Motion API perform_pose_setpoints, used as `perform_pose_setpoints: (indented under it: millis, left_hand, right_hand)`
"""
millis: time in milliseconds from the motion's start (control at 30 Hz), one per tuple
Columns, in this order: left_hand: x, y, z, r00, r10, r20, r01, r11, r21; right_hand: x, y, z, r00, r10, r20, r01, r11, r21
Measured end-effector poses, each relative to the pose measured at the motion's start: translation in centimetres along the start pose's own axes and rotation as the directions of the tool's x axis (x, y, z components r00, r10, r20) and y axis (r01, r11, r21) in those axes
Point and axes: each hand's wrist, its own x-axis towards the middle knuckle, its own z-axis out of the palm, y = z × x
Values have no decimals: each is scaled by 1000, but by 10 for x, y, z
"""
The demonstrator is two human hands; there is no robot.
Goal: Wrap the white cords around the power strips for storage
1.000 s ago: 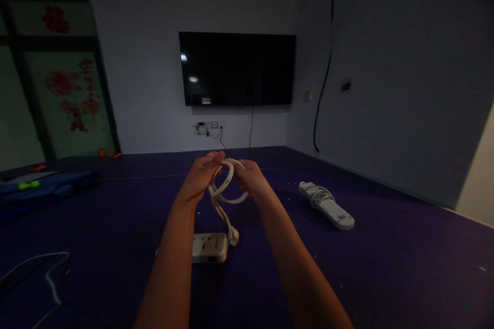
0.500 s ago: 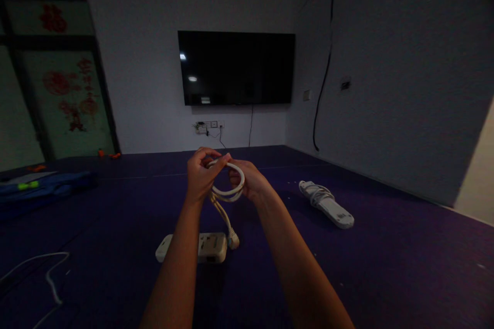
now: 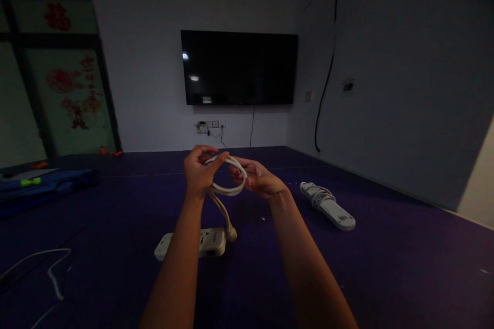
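A white power cord (image 3: 230,191) hangs in a coiled loop between my two hands, above the floor. My left hand (image 3: 199,170) pinches the loop's left side, thumb over the top strands. On the loop's right side, my right hand (image 3: 259,179) grips the strands between thumb and curled fingers. From the bottom of the loop the cord drops to a plug (image 3: 231,233), which is beside the end of a white power strip (image 3: 212,241). My left forearm hides part of that strip, which lies on the floor.
On the purple floor (image 3: 254,277), a second white power strip (image 3: 337,215) with its cord wound round it lies at right. A loose white cable (image 3: 54,277) is at lower left, with blue cloth (image 3: 69,181) beyond. A television (image 3: 239,68) hangs on the far wall.
My right hand has moved to the right and turned, now gripping the loop's right side. My left hand keeps its hold. The plug end has shifted slightly. The view has turned slightly left.
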Motion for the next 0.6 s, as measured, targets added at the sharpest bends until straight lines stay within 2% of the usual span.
perform_pose_setpoints:
  millis: [167,333,467,533,600]
  left_hand:
    - [1,0,0,995,-88,52,92,993,-68]
    - [2,9,-2,983,-121,140,135,987,-90]
    - [2,13,-2,976,-124,180,141,987,-81]
    - [2,14,-3,959,-137,249,157,986,-62]
    - [1,15,-6,923,-152,353,169,986,-18]
  right_hand:
    - [-4,-7,-3,997,-12,-82,1,992,-128]
    - [-4,-14,-1,988,-100,-114,64,957,-283]
    - [0,-12,-1,965,-193,-177,97,890,-447]
    - [2,-11,-4,947,-242,-211,98,844,-528]
    - [4,-9,-7,920,-314,-234,116,789,-603]
